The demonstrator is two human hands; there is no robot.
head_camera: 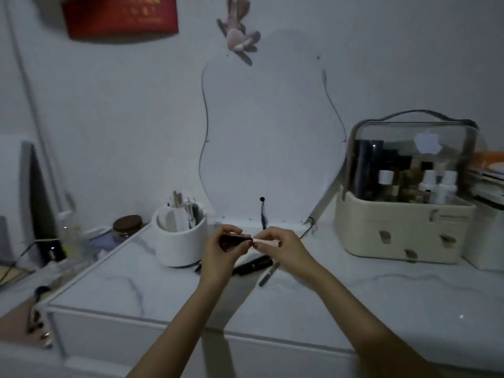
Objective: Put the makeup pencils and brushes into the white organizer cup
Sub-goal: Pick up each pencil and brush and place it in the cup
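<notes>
A pink-and-dark makeup stick (251,239) is pinched by left hand (222,251) and right hand (283,248); next, it likely goes into the white cup (180,237) at 9 o'clock.

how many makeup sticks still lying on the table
2 plainly: a black pencil beside the right wrist, a grey one just right of it. A dark tip by the cup may be another.

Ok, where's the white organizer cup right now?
Head view: the white organizer cup stands on the marble tabletop, left of centre, just left of the left hand.
</notes>
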